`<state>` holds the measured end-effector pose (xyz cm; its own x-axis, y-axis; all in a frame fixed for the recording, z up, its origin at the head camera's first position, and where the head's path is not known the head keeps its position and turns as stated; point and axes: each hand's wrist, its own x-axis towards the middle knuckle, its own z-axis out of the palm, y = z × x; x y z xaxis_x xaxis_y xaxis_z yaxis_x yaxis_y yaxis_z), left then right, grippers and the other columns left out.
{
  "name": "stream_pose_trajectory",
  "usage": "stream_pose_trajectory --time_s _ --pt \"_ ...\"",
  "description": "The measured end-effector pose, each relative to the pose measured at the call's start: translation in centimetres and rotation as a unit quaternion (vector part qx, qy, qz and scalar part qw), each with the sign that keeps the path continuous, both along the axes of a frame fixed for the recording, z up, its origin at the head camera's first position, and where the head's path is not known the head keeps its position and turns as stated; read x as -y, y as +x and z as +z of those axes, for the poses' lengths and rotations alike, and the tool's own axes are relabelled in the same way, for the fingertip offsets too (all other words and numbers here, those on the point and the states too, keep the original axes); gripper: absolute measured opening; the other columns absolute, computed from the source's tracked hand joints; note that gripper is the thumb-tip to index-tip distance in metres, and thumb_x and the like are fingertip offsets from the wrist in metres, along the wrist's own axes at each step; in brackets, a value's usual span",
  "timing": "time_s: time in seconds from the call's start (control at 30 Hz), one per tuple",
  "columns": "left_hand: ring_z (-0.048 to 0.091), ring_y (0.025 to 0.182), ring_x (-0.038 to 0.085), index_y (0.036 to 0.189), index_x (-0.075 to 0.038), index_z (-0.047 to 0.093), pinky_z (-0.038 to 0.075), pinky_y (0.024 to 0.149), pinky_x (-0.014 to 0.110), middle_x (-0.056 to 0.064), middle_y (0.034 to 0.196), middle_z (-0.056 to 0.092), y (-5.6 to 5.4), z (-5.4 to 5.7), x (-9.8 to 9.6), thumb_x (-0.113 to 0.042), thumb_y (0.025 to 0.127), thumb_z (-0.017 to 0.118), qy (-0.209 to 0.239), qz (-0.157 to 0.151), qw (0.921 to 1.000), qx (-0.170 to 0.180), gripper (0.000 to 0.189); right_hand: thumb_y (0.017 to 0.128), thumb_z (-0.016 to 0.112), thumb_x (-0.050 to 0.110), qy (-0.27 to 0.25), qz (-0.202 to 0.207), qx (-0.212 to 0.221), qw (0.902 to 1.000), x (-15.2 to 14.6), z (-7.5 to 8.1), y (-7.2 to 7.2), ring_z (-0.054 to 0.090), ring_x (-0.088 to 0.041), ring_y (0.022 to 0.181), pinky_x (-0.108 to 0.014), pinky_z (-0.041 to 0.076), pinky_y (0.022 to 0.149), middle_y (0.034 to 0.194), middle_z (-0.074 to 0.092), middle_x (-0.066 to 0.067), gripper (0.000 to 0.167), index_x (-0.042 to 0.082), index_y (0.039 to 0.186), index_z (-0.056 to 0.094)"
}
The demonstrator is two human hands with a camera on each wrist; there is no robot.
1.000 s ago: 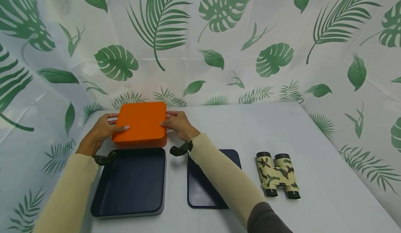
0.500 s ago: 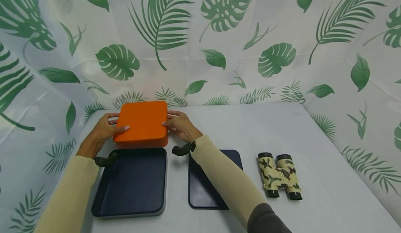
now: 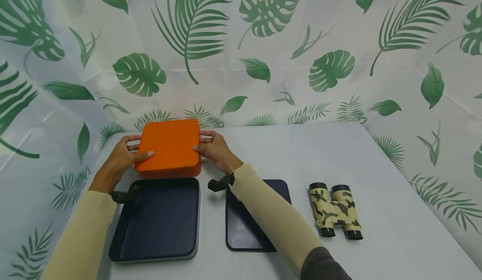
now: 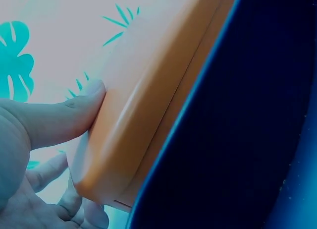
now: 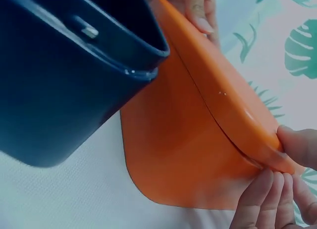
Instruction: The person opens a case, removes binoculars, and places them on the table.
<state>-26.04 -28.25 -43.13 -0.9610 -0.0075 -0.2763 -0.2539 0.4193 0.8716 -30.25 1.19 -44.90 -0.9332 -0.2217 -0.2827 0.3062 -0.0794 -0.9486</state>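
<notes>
Orange lidded box (image 3: 169, 150): left of centre; orange lid's (image 5: 233, 105) rear edge slightly higher than a second ago. Probably loosening; still on.
Left hand (image 3: 121, 155): grips left side, thumb on top.
Right hand (image 3: 216, 148): pinches right edge.
White table (image 3: 391, 213): open navy box (image 3: 160, 221) lower left, camouflage binoculars (image 3: 335, 211) lower right.
Backdrop: leaf-print sheeting (image 3: 282, 70).
</notes>
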Motion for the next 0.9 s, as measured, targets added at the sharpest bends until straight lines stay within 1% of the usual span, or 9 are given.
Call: stream_pose_trajectory --time_s 0.2,0.4,0.5,0.63,0.77,0.9 --pt "0.040 0.147 0.054 0.170 -0.008 0.011 0.039 0.119 0.067 0.036 0.167 0.028 0.5 -0.1 0.2 -0.041 0.095 0.081 -0.011 -0.007 0.9997 -0.023 0.108 0.089 0.080 -0.002 0.036 0.004 -0.047 0.9982 0.0 0.3 0.7 0.071 -0.020 0.093 -0.034 0.065 0.084 0.119 0.065 -0.011 0.060 0.015 0.143 0.061" --pt "0.044 0.142 0.055 0.170 -0.009 0.011 0.044 0.115 0.068 0.038 0.163 0.031 1.0 0.1 0.0 -0.041 0.095 0.081 -0.035 -0.008 0.9980 -0.051 0.108 0.089 0.081 -0.001 0.059 0.001 -0.066 0.9961 -0.1 0.6 1.2 0.072 -0.020 0.090 -0.033 0.066 0.081 0.117 0.064 -0.011 0.061 0.017 0.144 0.062" --pt "0.050 0.135 0.053 0.169 -0.009 0.012 0.048 0.110 0.065 0.038 0.161 0.034 1.2 0.4 -0.3 -0.040 0.095 0.081 -0.042 -0.005 0.9970 -0.065 0.106 0.090 0.081 -0.001 0.060 0.006 -0.072 0.9956 -0.3 1.1 1.5 0.073 -0.021 0.091 -0.036 0.066 0.084 0.119 0.064 -0.012 0.061 0.019 0.145 0.061" --pt "0.054 0.125 0.048 0.169 -0.009 0.014 0.052 0.104 0.058 0.037 0.158 0.037 1.5 1.1 -0.8 -0.041 0.095 0.081 -0.053 -0.003 0.9954 -0.080 0.105 0.091 0.081 0.001 0.062 0.013 -0.081 0.9947 -1.0 1.7 1.7 0.074 -0.023 0.092 -0.044 0.064 0.091 0.123 0.063 -0.014 0.062 0.019 0.147 0.060" --pt "0.054 0.119 0.043 0.169 -0.011 0.015 0.053 0.098 0.052 0.035 0.155 0.039 1.8 1.9 -1.7 -0.042 0.094 0.081 -0.063 -0.003 0.9938 -0.092 0.105 0.091 0.082 0.003 0.073 0.021 -0.092 0.9928 -2.0 2.2 1.8 0.075 -0.024 0.095 -0.046 0.063 0.094 0.126 0.063 -0.014 0.064 0.021 0.148 0.060" --pt "0.054 0.117 0.042 0.169 -0.012 0.016 0.053 0.097 0.052 0.033 0.152 0.042 2.1 2.5 -2.9 -0.042 0.093 0.082 -0.075 -0.001 0.9914 -0.107 0.105 0.091 0.082 0.004 0.087 0.029 -0.108 0.9899 -3.2 2.3 2.0 0.074 -0.024 0.097 -0.050 0.062 0.096 0.127 0.062 -0.014 0.065 0.021 0.149 0.059"
